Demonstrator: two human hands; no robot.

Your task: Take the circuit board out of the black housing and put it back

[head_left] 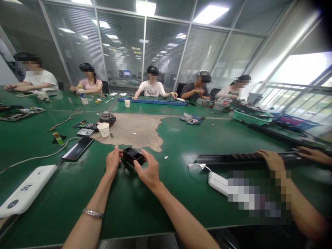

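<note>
Between my two hands is a small black rectangular device (133,155) with openings in its top face; its exact kind does not show. My left hand (113,162) grips its left end, thumb up, with a metal bracelet on that wrist. From the right, my right hand (149,169) holds the other end between thumb and fingers. The device is tilted a little and sits just over the green table (166,186). Its underside is partly hidden. A black smartphone (77,148) lies to the left of my hands, with a cable attached.
A white power bank (28,188) lies at the left. Beyond my hands are a paper cup (103,129), loose electronic parts and a brown worn patch (140,128). At right, a co-worker's hands touch a long black bar (225,159) near another white power bank (218,183). Several people sit opposite.
</note>
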